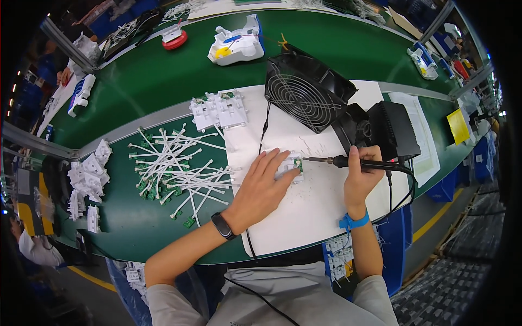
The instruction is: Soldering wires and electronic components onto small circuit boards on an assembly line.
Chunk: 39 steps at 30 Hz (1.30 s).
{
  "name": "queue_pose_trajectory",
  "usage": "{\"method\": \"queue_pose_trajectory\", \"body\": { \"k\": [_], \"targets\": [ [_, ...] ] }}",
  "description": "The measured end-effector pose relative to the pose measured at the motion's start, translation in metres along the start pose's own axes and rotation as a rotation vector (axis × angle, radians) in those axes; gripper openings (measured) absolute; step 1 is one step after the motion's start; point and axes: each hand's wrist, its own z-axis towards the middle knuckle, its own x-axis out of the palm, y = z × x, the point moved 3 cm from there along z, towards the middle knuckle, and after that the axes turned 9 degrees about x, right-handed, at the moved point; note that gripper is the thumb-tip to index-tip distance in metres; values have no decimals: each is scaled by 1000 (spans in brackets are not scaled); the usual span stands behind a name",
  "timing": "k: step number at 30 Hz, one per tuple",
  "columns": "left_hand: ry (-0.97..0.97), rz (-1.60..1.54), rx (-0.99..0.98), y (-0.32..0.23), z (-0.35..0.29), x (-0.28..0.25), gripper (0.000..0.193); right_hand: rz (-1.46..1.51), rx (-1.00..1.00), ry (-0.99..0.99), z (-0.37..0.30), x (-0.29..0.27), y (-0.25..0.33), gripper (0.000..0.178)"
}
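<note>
Grey shirt cloth (277,296) is shown nearest the camera, at the lower edge of the frame. Most of the middle is filled by a green worktable (125,220), on which a white sheet (326,217) is spread at centre. Left of centre, white cables with small green boards (179,163) are heaped on the green surface. A black fan (304,89) with a round wire guard is stood on the sheet, above centre, and a black box (399,130) is placed to its right. At centre, the left hand (261,190) is laid over a white plastic part with its fingers extended; whether the part is gripped or only pressed cannot be told. Right of centre, a soldering iron (341,161) is grasped by its handle in the closed right hand (361,176). The white plastic part (283,169) is set on the sheet at the frame's centre, partly covered by the left hand. On its right side a green board (298,163) is seen, with the iron's tip pointed just beside it; contact cannot be made out.
</note>
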Motion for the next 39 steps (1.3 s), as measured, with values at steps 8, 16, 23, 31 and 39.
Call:
{"method": "queue_pose_trajectory", "body": {
  "k": [8,16,23,31,39],
  "targets": [
    [3,-8,-19,1,0,0,37,-59,-28,-27,0,6,3,33],
    [0,-15,-22,1,-1,0,36,-68,-31,-8,0,9,3,37],
    [13,-19,-15,1,1,-1,36,-43,-25,-10,0,11,7,39],
    [24,-27,-53,1,2,-1,47,-33,-31,-35,-1,10,6,38],
    [22,-33,-46,2,0,-2,50,-52,-51,-35,-1,11,5,39]
  ]
}}
